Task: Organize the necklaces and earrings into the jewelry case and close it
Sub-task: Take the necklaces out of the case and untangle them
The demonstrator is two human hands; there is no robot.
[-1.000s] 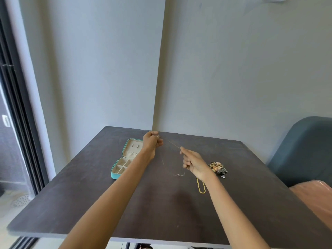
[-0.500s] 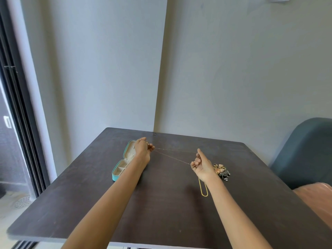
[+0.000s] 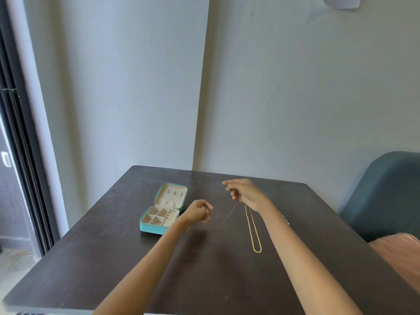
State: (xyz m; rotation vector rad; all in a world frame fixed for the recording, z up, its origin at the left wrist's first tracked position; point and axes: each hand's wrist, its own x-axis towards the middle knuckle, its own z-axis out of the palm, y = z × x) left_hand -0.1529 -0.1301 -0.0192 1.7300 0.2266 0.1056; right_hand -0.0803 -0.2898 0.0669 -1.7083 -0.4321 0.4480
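Fine silvery chain (image 3: pixel 223 218) sags between both pinching hands, and the left hand (image 3: pixel 200 213), just right of the open teal case (image 3: pixel 162 211), is nearer it than the right hand (image 3: pixel 246 194).

head cam | faces forward-down | table (image 3: pixel 113 258) near, perhaps arm's reach
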